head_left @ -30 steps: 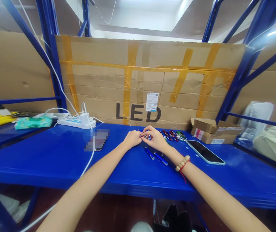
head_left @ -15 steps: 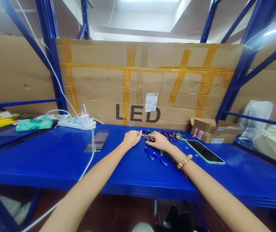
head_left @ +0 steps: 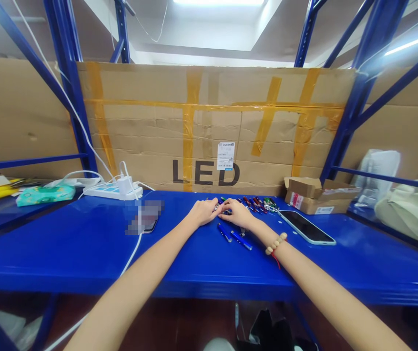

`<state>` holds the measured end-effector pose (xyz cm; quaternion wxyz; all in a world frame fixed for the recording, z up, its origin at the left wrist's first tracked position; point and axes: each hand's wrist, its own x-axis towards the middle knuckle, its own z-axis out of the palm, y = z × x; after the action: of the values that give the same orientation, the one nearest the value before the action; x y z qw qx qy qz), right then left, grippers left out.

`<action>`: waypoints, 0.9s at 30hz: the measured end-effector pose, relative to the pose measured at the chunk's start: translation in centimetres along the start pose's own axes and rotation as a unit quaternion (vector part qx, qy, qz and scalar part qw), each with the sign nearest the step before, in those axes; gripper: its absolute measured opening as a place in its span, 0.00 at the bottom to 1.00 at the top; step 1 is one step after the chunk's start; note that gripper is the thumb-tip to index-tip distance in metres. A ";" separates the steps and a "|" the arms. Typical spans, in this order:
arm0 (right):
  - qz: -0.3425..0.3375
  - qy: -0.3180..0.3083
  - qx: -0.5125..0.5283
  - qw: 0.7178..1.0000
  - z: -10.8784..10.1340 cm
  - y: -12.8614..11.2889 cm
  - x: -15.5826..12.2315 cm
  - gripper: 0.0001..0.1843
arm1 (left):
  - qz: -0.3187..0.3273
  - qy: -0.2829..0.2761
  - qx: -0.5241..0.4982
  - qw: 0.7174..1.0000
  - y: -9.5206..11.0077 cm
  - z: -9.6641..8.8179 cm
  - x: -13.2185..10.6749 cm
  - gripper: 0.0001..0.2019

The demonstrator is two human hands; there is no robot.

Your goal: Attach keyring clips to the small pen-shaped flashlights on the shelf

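Note:
My left hand (head_left: 205, 211) rests on the blue tabletop (head_left: 172, 258) with its fingers closed. Against its fingertips come those of my right hand (head_left: 238, 214), which is curled shut from the other side. Small metallic bits show between the two hands, but my fingers hide what they grip. Nearer to me lie a slim blue pen-like tube (head_left: 224, 233) and a second blue tube (head_left: 241, 240) with a silvery end. Behind my right hand, several red, green and dark pen-like tubes (head_left: 256, 204) lie in a row, with small metal rings or clips among them.
A phone in a pale case (head_left: 307, 227) lies right of my hands, before an open cardboard box (head_left: 318, 197). To the left are a partly blurred phone (head_left: 150, 223), a white power strip (head_left: 109, 190) and a trailing white cable (head_left: 132, 253). A large cardboard panel (head_left: 150, 131) stands behind.
My hands have drawn together, and the fingertips now meet where a gap stood between them. The view has shifted slightly. The two blue tubes stay in place on the table.

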<state>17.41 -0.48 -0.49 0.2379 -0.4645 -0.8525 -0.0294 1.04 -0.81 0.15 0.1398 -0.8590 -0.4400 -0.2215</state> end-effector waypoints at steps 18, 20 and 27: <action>0.039 0.101 0.012 0.994 -1.1 -1.1 -0.2 0.10 | -0.049 -0.147 0.020 0.988 -1.2 0.0 0.4 0.17; 0.008 0.125 0.046 0.991 -1.3 -1.7 -0.2 0.10 | -0.037 -0.147 0.022 0.988 -1.1 -0.1 0.3 0.18; -0.044 0.164 0.092 0.981 -1.3 -2.5 -0.2 0.10 | -0.010 -0.112 0.038 0.993 -0.5 -0.4 0.1 0.20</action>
<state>15.96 -2.40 1.06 0.4145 -0.3917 -0.8206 -0.0365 0.53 -0.61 0.60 0.1200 -0.8680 -0.4694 -0.1083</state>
